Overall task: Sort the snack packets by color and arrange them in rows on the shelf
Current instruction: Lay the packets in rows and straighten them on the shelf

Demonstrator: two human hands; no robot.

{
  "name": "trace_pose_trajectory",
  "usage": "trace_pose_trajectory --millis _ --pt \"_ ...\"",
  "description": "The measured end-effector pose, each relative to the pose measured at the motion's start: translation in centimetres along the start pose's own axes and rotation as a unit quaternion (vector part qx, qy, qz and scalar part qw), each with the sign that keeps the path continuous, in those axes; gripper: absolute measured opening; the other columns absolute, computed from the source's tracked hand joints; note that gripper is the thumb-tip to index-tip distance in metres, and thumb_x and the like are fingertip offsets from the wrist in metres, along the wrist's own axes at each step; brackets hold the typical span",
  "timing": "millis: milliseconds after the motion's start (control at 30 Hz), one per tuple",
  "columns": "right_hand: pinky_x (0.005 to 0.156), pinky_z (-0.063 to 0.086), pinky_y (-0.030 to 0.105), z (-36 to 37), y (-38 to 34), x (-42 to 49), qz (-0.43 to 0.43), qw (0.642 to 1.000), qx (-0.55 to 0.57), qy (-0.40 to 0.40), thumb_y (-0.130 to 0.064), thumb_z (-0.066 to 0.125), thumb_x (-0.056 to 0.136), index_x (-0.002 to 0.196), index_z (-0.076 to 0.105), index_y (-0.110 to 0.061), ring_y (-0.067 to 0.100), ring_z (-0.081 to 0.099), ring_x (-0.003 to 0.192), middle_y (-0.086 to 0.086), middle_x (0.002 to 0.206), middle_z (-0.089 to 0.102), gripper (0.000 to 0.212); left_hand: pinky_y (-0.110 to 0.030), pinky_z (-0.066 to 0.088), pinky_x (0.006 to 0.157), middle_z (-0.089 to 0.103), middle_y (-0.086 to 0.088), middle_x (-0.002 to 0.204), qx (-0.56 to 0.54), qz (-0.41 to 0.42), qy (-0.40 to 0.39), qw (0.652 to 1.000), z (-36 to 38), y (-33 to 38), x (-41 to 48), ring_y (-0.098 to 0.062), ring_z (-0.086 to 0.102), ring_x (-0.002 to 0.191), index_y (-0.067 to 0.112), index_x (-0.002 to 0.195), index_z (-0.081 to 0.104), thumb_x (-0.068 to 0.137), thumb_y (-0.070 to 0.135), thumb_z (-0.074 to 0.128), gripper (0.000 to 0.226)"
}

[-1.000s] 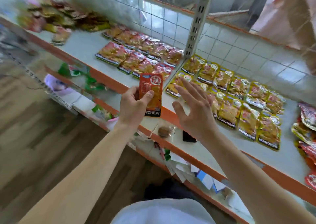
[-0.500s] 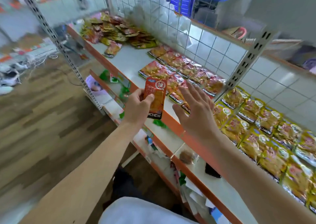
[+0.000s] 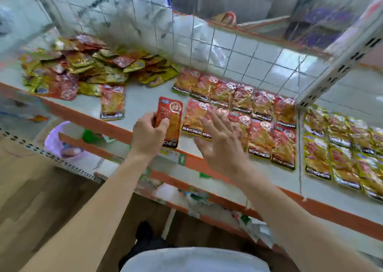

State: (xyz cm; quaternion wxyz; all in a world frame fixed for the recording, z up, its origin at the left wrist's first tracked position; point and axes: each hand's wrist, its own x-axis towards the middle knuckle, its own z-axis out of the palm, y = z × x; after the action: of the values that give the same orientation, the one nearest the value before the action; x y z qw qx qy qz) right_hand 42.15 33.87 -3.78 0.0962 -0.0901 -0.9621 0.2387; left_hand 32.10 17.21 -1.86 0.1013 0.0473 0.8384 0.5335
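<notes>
Shelf (image 3: 145, 97) holds mixed heap (image 3: 89, 68) far left, 2 red rows (image 3: 259, 114) centre, yellow rows (image 3: 342, 147) right; your right hand (image 3: 221, 145), fingers spread and released, over the near red row; your left hand (image 3: 148, 135) grasps 1 red packet (image 3: 171, 120) just left of it.

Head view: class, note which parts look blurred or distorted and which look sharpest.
In the head view, the unsorted pile and mesh back panel smear with motion blur; the right hand is streaked; the red packet in the left hand reads clearest.
</notes>
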Motion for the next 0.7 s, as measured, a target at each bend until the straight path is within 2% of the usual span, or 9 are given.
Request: trace_pose_trajectory --millis 133,233,333,400,467,533,600,633,700 --pt "0.118 0.018 0.056 0.9 -2.7 0.7 0.06 0.997 -0.043 0.025 -0.048 0.055 0.093 0.147 0.045 -0.029 0.017 0.016 0.152 -0.002 0.162 0.028 0.058 -0.037 0.049 0.074 0.07 -0.006 0.085 0.087 0.071 -0.089 0.99 -1.8 -0.8 3.8 -0.027 0.064 0.081 0.01 0.096 0.07 0.095 0.022 0.065 0.013" --pt "0.115 0.02 0.056 1.2 -3.2 0.8 0.096 0.992 -0.075 0.03 -0.049 0.055 0.09 0.146 0.045 -0.034 0.018 0.019 0.151 -0.004 0.162 0.028 0.059 -0.035 0.047 0.077 0.073 -0.011 0.089 0.106 0.119 -0.103 0.982 -1.3 -0.9 6.1 -0.03 0.066 0.084 0.007 0.1 0.072 0.094 0.022 0.067 0.017" --pt "0.114 0.022 0.057 1.6 -2.7 0.9 0.12 0.988 -0.101 0.003 -0.052 0.057 0.088 0.146 0.044 -0.038 0.017 0.02 0.151 -0.004 0.163 0.027 0.062 -0.031 0.037 0.078 0.072 -0.016 0.09 0.163 0.161 -0.096 0.969 -0.2 -1.5 7.9 -0.035 0.064 0.088 0.004 0.098 0.072 0.094 0.025 0.067 0.022" --pt "0.114 0.02 0.057 2.0 -2.3 0.9 0.128 0.985 -0.112 -0.009 -0.052 0.056 0.088 0.145 0.046 -0.035 0.018 0.021 0.151 -0.005 0.163 0.027 0.06 -0.034 0.038 0.085 0.069 -0.021 0.099 0.202 0.17 -0.088 0.96 0.3 -2.3 8.4 -0.039 0.059 0.1 0.001 0.108 0.068 0.093 0.028 0.068 0.031" --pt "0.113 0.02 0.059 2.5 -2.0 1.1 0.117 0.986 -0.119 -0.003 -0.052 0.052 0.089 0.142 0.051 -0.033 0.019 0.025 0.15 -0.003 0.161 0.032 0.056 -0.043 0.04 0.095 0.061 -0.024 0.117 0.242 0.198 -0.065 0.948 0.3 -3.2 8.2 -0.042 0.051 0.113 -0.002 0.127 0.059 0.092 0.03 0.069 0.049" --pt "0.111 0.022 0.058 3.2 -1.7 1.2 0.102 0.988 -0.12 0.006 -0.049 0.048 0.091 0.139 0.054 -0.032 0.02 0.029 0.148 -0.002 0.158 0.037 0.051 -0.046 0.039 0.102 0.053 -0.017 0.138 0.262 0.284 -0.072 0.92 -0.2 -3.7 7.9 -0.04 0.046 0.125 0.006 0.145 0.047 0.091 0.028 0.065 0.061" --pt "0.108 0.022 0.053 3.9 -1.5 1.2 0.088 0.987 -0.133 0.015 -0.046 0.045 0.094 0.138 0.055 -0.033 0.02 0.033 0.146 -0.002 0.156 0.042 0.047 -0.045 0.039 0.11 0.049 -0.01 0.15 0.254 0.386 -0.141 0.876 -0.5 -4.2 7.8 -0.035 0.044 0.137 0.015 0.147 0.049 0.091 0.022 0.06 0.057" --pt "0.107 0.021 0.051 4.1 -1.4 1.2 0.084 0.987 -0.139 0.014 -0.046 0.043 0.094 0.138 0.055 -0.034 0.02 0.035 0.145 -0.002 0.154 0.044 0.047 -0.046 0.039 0.113 0.05 -0.008 0.15 0.259 0.399 -0.171 0.863 -0.6 -4.4 7.7 -0.033 0.044 0.14 0.016 0.143 0.056 0.092 0.021 0.059 0.051" --pt "0.106 0.018 0.047 4.2 -1.4 1.2 0.086 0.986 -0.14 0.009 -0.048 0.037 0.095 0.139 0.054 -0.035 0.02 0.035 0.145 -0.003 0.154 0.045 0.05 -0.049 0.039 0.114 0.052 -0.005 0.15 0.284 0.37 -0.183 0.866 -0.6 -4.6 7.3 -0.028 0.044 0.142 0.017 0.136 0.063 0.093 0.026 0.054 0.045"
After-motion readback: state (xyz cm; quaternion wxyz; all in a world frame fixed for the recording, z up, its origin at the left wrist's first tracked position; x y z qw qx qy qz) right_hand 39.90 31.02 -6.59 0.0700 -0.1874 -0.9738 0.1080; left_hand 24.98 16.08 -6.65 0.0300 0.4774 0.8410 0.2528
